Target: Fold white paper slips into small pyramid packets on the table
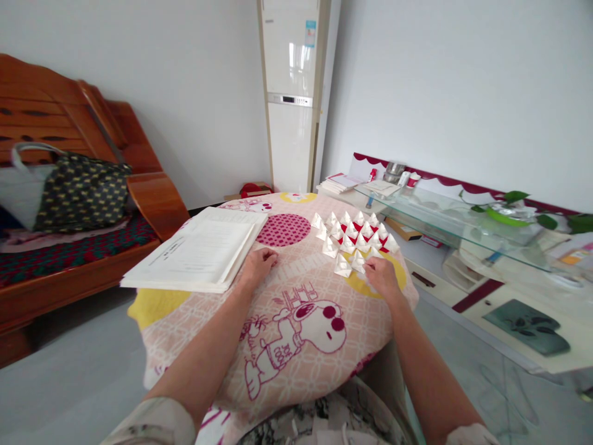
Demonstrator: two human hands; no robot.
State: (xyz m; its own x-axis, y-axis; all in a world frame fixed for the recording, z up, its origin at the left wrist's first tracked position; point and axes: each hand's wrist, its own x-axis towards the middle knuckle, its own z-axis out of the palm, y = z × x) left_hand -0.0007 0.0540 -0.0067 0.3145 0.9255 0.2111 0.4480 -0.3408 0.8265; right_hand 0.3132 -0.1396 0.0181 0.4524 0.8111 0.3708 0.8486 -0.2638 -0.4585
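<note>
Several small white folded paper boats (343, 266) stand in rows on the right part of the round table. At the front right end of these rows is my right hand (382, 275), its fingers pinched at a folded paper boat (373, 254) that they partly cover. My left hand (260, 267) rests on the tablecloth with its fingers curled in, and nothing shows in it. Just left of that hand lies a thick stack of white printed paper (194, 247).
A pink patterned tablecloth (296, 346) with a cartoon dog covers the table. To the right runs a glass-topped cabinet (445, 216) bearing papers, tins and a green plant bowl (507, 215). A wooden sofa (152, 198) with a bag (83, 191) stands left, a tall white air conditioner (290, 136) behind.
</note>
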